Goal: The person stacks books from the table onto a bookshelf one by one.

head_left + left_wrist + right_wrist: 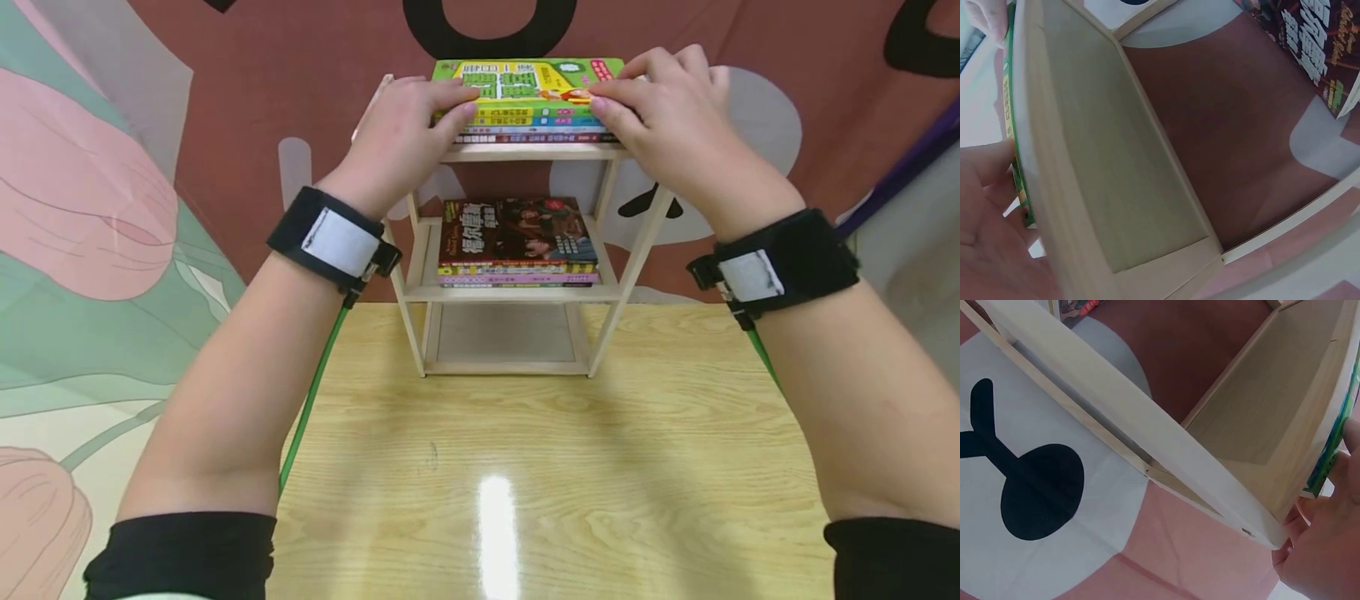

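Observation:
A stack of books with a green-and-yellow comic-style book (517, 79) on top lies flat on the upper board (536, 152) of a light wooden rack. At the stack's left end my left hand (397, 125) grips the green book, thumb along the spine side and index finger over the cover. My right hand (675, 117) holds the opposite end in a similar way, thumb at the front corner. In the left wrist view the green book's edge (1017, 150) shows beside the fingers. The right wrist view shows the right hand (1329, 531) at the board's corner.
On the rack's middle shelf lies another stack, topped by a dark-covered book (517, 233). The bottom shelf (506, 333) sits low on the wood-grain surface (420, 450). Behind the rack hangs a patterned reddish-brown cloth (337, 75). Green cables (311, 400) run from the wrist straps.

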The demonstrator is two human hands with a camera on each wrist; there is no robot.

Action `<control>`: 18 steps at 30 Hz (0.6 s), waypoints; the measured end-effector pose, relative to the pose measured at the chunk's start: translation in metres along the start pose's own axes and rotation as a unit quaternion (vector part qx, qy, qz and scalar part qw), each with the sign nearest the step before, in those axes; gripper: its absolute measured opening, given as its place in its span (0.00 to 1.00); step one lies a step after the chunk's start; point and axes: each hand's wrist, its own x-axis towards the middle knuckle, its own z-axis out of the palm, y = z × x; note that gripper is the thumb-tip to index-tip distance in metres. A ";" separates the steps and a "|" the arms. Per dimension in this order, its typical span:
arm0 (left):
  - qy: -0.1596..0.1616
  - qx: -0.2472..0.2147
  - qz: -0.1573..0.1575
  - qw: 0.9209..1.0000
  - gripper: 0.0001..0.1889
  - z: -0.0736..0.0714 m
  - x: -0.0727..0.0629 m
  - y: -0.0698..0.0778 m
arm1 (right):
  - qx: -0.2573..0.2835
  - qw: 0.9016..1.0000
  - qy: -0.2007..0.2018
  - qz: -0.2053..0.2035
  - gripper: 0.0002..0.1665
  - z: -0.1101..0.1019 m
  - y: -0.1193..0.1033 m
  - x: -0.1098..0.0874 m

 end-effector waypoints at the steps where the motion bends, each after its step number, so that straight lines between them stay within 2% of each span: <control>1: 0.000 -0.002 -0.003 1.000 0.22 0.000 0.001 0.000 | -0.001 1.000 -0.001 0.003 0.32 0.000 0.000 0.001; 5: 0.006 -0.006 -0.015 1.000 0.22 0.001 0.002 -0.001 | 0.003 1.000 -0.008 0.007 0.31 0.000 -0.001 0.005; 8: 0.008 -0.022 -0.028 0.999 0.23 0.001 0.003 -0.001 | 0.034 0.999 -0.007 0.015 0.32 0.001 -0.003 0.007; 10: 0.013 -0.065 -0.043 0.997 0.24 0.001 0.003 -0.002 | 0.093 0.995 0.012 0.032 0.32 0.002 -0.003 0.008; 11: 0.021 -0.094 -0.050 0.994 0.25 0.001 0.002 -0.003 | 0.135 0.989 0.021 0.052 0.32 0.001 -0.003 0.009; 12: 0.031 -0.125 -0.056 0.990 0.26 0.001 0.002 -0.004 | 0.191 0.978 0.026 0.081 0.32 0.000 -0.002 0.010; 13: 0.044 -0.158 -0.063 0.984 0.27 0.000 0.002 -0.005 | 0.252 0.961 0.036 0.105 0.31 -0.002 -0.002 0.010; 14: 0.057 -0.189 -0.073 0.978 0.28 -0.001 0.001 -0.006 | 0.328 0.935 0.046 0.127 0.30 -0.003 0.000 0.011; 15: 0.069 -0.221 -0.083 0.969 0.28 -0.003 0.001 -0.007 | 0.406 0.900 0.058 0.149 0.29 -0.005 0.002 0.012; 16: 0.078 -0.246 -0.096 0.961 0.28 -0.004 0.001 -0.008 | 0.478 0.859 0.066 0.171 0.28 -0.007 0.003 0.013; 18: 0.081 -0.291 -0.126 0.945 0.29 -0.008 0.002 -0.008 | 0.588 0.781 0.061 0.201 0.28 -0.011 0.007 0.016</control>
